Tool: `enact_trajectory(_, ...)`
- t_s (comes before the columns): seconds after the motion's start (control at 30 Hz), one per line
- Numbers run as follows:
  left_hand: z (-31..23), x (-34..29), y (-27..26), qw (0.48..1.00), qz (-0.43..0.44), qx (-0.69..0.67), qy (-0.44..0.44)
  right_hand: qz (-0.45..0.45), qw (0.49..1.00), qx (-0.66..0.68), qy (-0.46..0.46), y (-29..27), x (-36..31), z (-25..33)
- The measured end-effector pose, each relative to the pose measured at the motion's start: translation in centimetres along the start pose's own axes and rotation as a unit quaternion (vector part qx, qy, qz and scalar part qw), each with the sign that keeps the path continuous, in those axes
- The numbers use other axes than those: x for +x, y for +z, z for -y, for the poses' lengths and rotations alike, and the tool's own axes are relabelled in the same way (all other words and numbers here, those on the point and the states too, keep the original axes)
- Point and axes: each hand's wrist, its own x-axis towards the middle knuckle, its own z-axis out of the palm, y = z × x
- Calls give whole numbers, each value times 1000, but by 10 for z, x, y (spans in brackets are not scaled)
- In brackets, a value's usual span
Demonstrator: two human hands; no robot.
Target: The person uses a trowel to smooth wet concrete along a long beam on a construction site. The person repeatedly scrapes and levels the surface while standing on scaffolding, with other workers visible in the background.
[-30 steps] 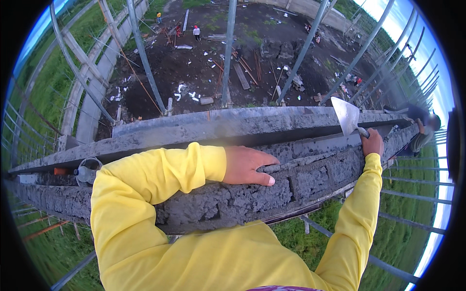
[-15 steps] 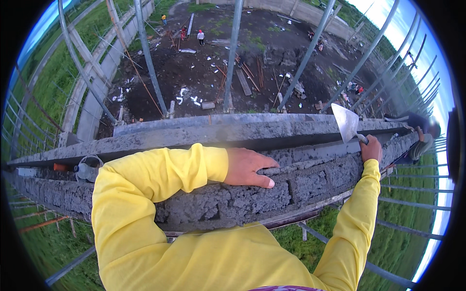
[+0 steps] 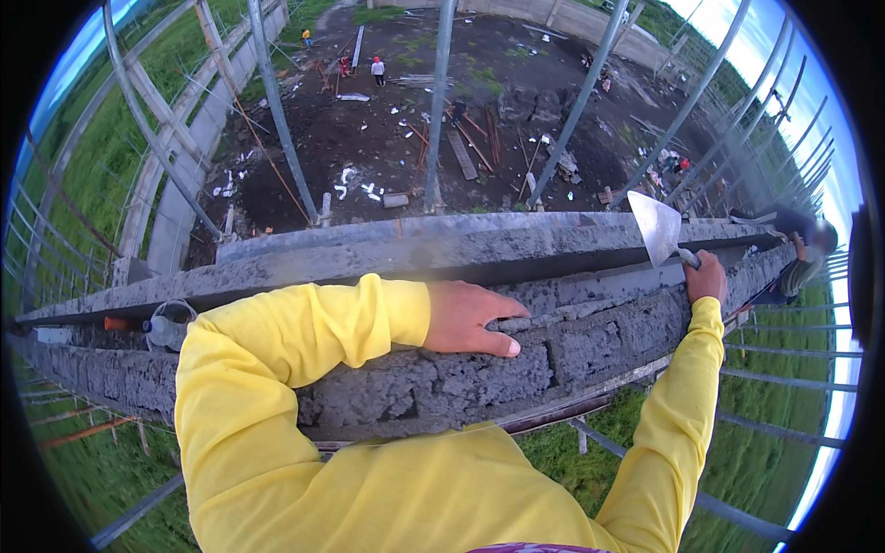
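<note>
My left hand [image 3: 470, 318] lies across the top of a rough, mortar-smeared block wall [image 3: 479, 387], thumb apart from the fingers; some fingertips are hidden beyond the wall's far upper edge. In my right hand [image 3: 707, 278], farther right along the same wall, is a pointed masonry trowel [image 3: 656, 230], gripped by its handle. Its grey blade stands tilted up over the trough between the block wall and the concrete ledge [image 3: 387, 256] beyond. Both sleeves are yellow.
A grey bucket [image 3: 169, 330] with a wire handle sits in the trough at left. Metal posts [image 3: 441, 111] rise past the ledge. Another person [image 3: 788, 244] leans over the wall's right end. Far below lies dark ground with planks [image 3: 462, 155] and several people.
My hands and the trowel stay almost in place. The view shifts slightly, and the person at the right end has moved a little.
</note>
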Motion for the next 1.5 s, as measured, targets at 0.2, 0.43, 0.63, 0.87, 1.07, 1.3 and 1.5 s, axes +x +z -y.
enact_trajectory(0.2, 2, 1, 1, 1000, -3, -3, 12, 8, 1000, -4, 9, -1, 1, 2)
enact_trajectory(0.43, 2, 1, 0, 1000, 2, -2, 3, 12, 1000, -15, 16, -2, 0, 3)
enact_trajectory(0.63, 2, 1, 2, 1000, -4, 3, 5, 14, 1000, -19, 11, 1, 3, -1)
enact_trajectory(0.87, 3, 1, 2, 1000, -3, 10, -1, 7, 1000, 2, 7, 0, 0, 0)
enact_trajectory(1.07, 3, 2, 1, 1000, 0, 9, -4, 7, 1000, -1, 3, -1, 1, 1)
enact_trajectory(1.3, 5, 2, 2, 1000, 1, -3, 5, 1, 1000, -3, -2, 2, 1, -1)
enact_trajectory(1.5, 2, 1, 0, 1000, 1, -8, 0, 0, 1000, -11, -4, 3, 2, -2)
